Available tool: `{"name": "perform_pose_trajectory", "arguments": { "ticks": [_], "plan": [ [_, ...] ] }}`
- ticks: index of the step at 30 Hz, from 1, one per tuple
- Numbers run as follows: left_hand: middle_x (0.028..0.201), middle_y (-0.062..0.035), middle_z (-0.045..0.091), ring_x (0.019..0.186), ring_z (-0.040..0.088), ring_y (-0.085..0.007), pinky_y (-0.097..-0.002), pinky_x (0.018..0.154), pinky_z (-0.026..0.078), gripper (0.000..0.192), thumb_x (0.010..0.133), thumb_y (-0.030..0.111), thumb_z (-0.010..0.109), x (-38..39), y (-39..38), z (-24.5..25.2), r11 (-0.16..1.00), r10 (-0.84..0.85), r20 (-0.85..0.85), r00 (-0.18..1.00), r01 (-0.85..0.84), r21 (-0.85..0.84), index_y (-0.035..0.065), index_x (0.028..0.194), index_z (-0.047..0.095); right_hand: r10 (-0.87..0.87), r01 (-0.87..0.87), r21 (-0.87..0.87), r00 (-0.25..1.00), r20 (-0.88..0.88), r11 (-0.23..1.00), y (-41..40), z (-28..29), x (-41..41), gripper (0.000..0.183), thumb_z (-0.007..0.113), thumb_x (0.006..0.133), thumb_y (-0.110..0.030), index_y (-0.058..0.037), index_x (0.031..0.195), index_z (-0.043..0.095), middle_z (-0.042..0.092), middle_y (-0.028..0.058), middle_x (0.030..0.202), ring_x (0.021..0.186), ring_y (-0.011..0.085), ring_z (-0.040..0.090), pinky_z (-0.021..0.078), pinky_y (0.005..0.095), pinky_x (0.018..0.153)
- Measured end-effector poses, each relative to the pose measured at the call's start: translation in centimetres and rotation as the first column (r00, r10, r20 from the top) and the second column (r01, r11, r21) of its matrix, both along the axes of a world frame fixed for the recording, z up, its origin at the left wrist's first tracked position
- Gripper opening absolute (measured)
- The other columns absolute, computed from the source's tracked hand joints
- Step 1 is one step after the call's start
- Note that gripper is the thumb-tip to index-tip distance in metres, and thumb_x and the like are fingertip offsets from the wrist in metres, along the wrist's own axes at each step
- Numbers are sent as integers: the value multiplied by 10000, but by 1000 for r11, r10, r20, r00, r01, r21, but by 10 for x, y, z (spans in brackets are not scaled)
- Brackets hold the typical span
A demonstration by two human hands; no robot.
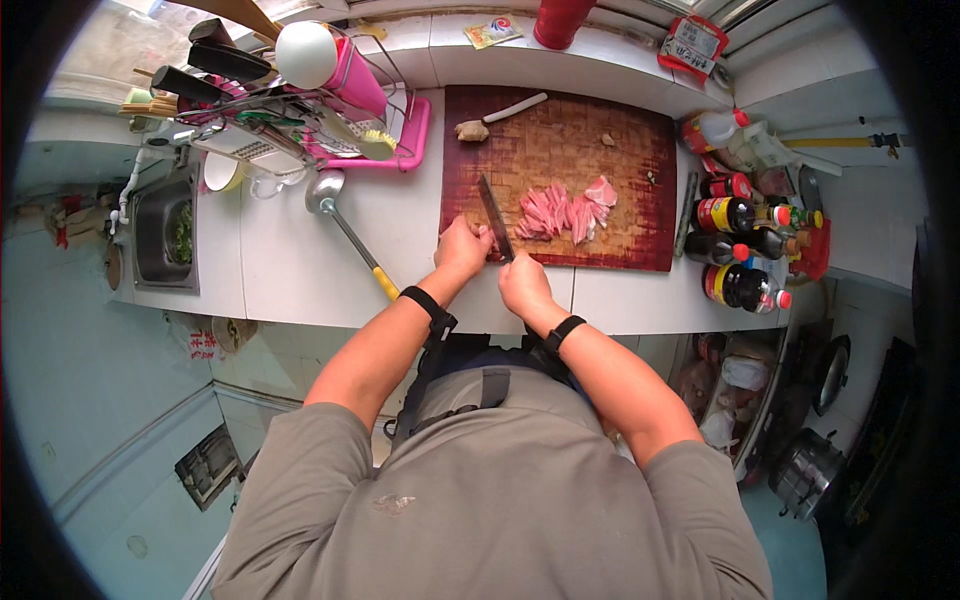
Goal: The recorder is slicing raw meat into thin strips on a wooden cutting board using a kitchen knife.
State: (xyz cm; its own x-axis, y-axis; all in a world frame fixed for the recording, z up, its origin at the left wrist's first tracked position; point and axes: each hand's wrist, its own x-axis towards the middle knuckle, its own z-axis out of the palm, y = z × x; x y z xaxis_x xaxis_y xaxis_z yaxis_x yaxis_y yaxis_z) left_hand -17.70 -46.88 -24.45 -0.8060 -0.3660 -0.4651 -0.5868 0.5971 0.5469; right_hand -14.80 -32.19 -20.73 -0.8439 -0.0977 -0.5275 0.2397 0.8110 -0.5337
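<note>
My right hand (525, 285) grips the handle of a kitchen knife (495, 217), whose broad blade points away from me over the wooden cutting board (637, 157). Just left of the blade, my left hand (461, 247) has its fingers curled on a small piece of raw meat (492, 244), mostly hidden by the fingers. Right of the knife lies a pile of sliced raw pink meat (566, 208). A piece of ginger (472, 131) and a white scallion stalk (516, 108) rest near the board's far left corner.
A steel ladle (352, 229) with a yellow handle end lies left of the board. Behind it stands a crowded utensil rack (285, 120) on a pink tray (416, 135). Several sauce bottles (724, 215) line the right side. Leafy greens (182, 231) sit in the sink (154, 251).
</note>
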Motion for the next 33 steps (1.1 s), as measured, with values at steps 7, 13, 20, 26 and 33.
{"name": "perform_pose_trajectory", "arguments": {
  "ticks": [7, 13, 20, 26, 33],
  "plan": [
    [898, -132, 769, 906, 753, -320, -469, 790, 569, 399, 934, 445, 755, -2, 2, 15, 1000, 5, 54, 999, -5, -2, 65, 967, 640, 7, -4, 60, 998, -59, 998, -2, -5, -5, 294, 597, 980, -204, 50, 1125, 618, 727, 332, 950, 930, 508, 717, 570, 582, 841],
    [872, -124, 772, 828, 752, -294, -445, 757, 576, 407, 928, 438, 774, 0, 3, 9, 999, 16, 37, 999, -17, 29, 58, 962, 635, -44, 48, 26, 990, -136, 999, 25, 2, -16, 274, 583, 964, -190, 17, 1141, 622, 722, 333, 921, 913, 520, 710, 563, 594, 839],
    [790, -108, 759, 598, 699, -169, -344, 550, 570, 351, 976, 310, 781, 3, -9, -11, 974, 21, -3, 1000, -20, 224, 19, 917, 594, -9, 2, -99, 997, -73, 995, 24, 7, -6, 310, 580, 943, -177, 60, 1127, 656, 707, 364, 947, 960, 531, 697, 557, 581, 885],
    [764, -114, 752, 617, 710, -174, -347, 559, 589, 364, 990, 317, 769, 3, -11, -8, 939, 55, 15, 998, -56, 340, 6, 907, 599, 38, -41, -53, 997, -65, 998, 18, 4, -2, 281, 575, 951, -170, 63, 1088, 652, 715, 356, 1002, 983, 521, 701, 556, 572, 903],
    [770, -119, 753, 622, 720, -186, -355, 557, 588, 384, 985, 333, 773, 0, -11, 1, 958, 42, 40, 998, -51, 283, 1, 886, 607, 81, -81, 92, 997, 8, 992, 1, 17, -2, 268, 588, 976, -188, 43, 1108, 614, 733, 327, 985, 969, 503, 721, 572, 576, 878]
  ]
}}
